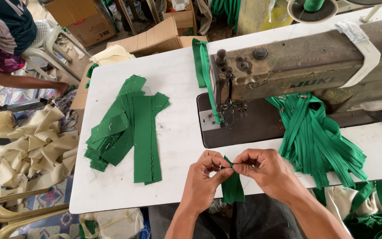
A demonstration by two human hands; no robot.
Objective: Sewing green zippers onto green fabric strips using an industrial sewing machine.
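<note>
Both hands up close: left hand [202, 177] and right hand [261, 170] each have a tight fingertip grip on the top end of a small green fabric strip [232, 186], which hangs over the near edge of the white counter [177, 186]. Pile of cut green strips [127, 128] sits off left, green zippers [315, 137] right, old sewing machine [297, 66] behind.
</note>
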